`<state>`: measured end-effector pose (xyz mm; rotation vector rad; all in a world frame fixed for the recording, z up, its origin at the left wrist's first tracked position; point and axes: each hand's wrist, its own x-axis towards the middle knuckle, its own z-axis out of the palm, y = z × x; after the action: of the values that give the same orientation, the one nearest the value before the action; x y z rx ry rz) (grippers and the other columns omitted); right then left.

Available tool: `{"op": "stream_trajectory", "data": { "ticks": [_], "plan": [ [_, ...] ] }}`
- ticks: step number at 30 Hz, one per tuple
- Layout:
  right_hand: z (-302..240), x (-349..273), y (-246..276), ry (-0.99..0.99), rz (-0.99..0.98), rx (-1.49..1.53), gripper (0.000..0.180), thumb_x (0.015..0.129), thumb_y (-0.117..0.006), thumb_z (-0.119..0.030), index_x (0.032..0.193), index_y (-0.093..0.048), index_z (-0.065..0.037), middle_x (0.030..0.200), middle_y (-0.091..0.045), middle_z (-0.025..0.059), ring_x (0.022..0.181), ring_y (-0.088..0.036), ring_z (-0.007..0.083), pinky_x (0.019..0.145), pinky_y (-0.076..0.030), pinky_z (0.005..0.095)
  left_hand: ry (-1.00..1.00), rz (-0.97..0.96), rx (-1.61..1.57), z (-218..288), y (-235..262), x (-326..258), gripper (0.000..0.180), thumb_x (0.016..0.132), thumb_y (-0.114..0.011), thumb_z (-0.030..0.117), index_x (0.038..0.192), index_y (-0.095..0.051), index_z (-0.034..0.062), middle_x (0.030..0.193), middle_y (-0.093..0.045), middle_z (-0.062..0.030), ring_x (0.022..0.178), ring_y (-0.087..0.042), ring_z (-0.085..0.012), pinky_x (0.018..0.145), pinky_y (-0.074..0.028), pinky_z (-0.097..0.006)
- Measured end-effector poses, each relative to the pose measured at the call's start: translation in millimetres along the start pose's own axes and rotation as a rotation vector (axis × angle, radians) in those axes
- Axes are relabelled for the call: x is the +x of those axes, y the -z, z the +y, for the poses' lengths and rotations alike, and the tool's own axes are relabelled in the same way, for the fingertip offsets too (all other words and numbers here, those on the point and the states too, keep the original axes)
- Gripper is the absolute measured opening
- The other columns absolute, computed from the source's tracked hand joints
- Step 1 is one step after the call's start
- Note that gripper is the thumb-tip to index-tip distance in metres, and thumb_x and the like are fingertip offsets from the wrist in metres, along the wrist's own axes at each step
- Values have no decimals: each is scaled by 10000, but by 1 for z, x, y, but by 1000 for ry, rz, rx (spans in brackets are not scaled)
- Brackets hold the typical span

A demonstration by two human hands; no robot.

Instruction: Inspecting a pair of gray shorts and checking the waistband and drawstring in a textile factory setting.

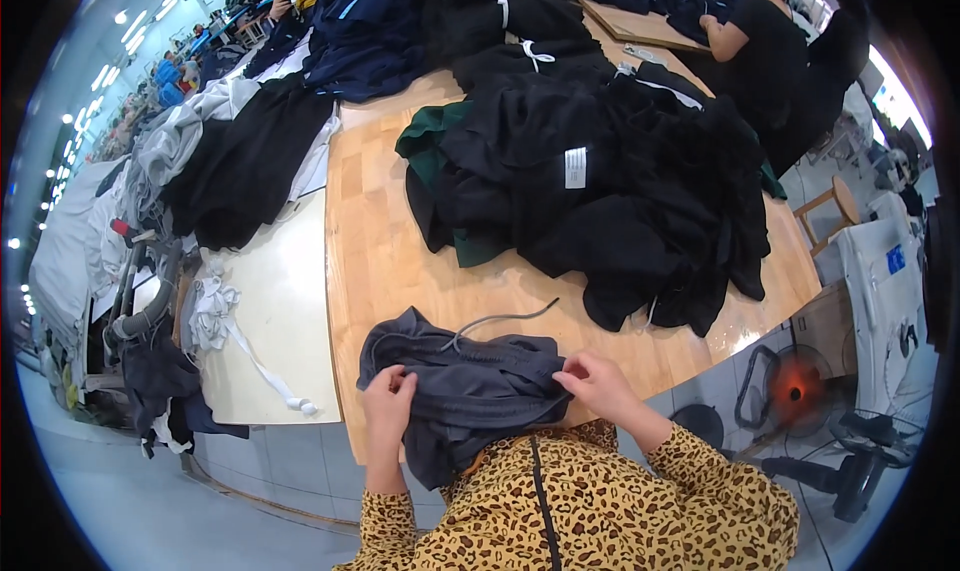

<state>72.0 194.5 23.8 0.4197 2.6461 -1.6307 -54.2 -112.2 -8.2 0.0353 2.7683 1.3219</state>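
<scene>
A dark grey garment [480,376] with a gathered edge lies bunched at the near edge of the wooden table, partly hanging over it toward me. A grey drawcord [500,318] comes out of its top and curls to the right across the wood. My left hand [388,403] is closed, with thumb and fingers pinching the garment's left side. At its right end, my right hand [603,383] grips the edge between thumb and fingers. The cloth between the two hands lies in folds, and its lower part is hidden against my body.
Beyond the garment, a large heap of black clothing [640,231] covers much of the wooden table [360,221]. White straps [215,311] lie on the pale table at left. A fan [797,389] stands at right. Another person [765,56] works at the far right.
</scene>
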Motion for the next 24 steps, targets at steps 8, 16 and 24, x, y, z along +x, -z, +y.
{"op": "stream_trajectory", "data": {
  "ticks": [8, 16, 24],
  "plan": [
    [3, 3, -27, 67, -112, -597, 673, 718, -712, -198, 1281, -404, 3, 1101, -523, 205, 981, -562, 379, 838, -476, 442, -458, -42, 737, 11, 12, 48, 433, 723, -675, 94, 1149, -597, 96, 1215, -545, -75, 1053, -525, -295, 805, -519, -401],
    [-16, -5, -36, 37, -138, -749, 918, 698, -750, -335, 1402, -272, 7, 1120, -541, 255, 954, -595, 381, 814, -487, 443, -287, -114, 720, -12, 10, 66, 227, 738, -654, 76, 940, -566, 24, 920, -602, -165, 880, -586, -362, 729, -516, -423],
    [-17, 7, -60, 36, -160, -797, 705, 696, -732, -261, 1277, -404, -34, 1239, -454, 262, 970, -570, 459, 755, -490, 524, 243, -691, -1154, 31, 13, -6, 451, 651, -664, -85, 1053, -520, 62, 975, -587, -62, 950, -596, -216, 894, -488, -342]
  ]
}}
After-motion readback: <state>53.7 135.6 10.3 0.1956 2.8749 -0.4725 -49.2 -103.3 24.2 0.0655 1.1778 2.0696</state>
